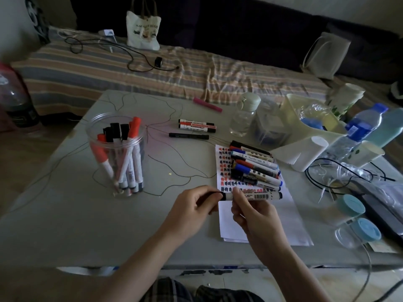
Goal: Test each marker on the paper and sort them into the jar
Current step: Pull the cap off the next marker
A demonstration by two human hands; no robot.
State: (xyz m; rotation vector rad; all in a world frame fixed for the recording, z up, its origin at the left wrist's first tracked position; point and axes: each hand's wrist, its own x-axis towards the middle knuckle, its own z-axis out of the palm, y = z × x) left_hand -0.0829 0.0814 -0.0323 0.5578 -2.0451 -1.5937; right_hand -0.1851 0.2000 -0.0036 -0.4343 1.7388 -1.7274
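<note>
Holding the marker (255,196) level above the near end of the written part of the paper (290,216), you have both hands clamped on it: your left hand (194,209) pinches the black cap (219,195) at its left end, and your right hand (253,216) pinches the white barrel just beside the cap. To my eye you are at the uncapping step (or just recapping; a single view cannot settle which).

Expect the marker to be light and rigid, with a smooth plastic barrel that could slip under a loose pinch. Keep your grip close to the cap joint, as you have it, so a straight pull does the work and the tip does not skid across the sheet.

Just beyond your hands, a heap of untested markers (254,166) lies across the upper half of the paper, next to rows of red, black and blue test marks. Well to the left on the worktop (65,214) stands the clear jar (115,153), already holding several markers with red and black caps. Three more markers (196,127) lie beyond the sheet, with a pink one (207,104) near the far edge. Bottles and a plastic bin (309,120) crowd the right side.
</note>
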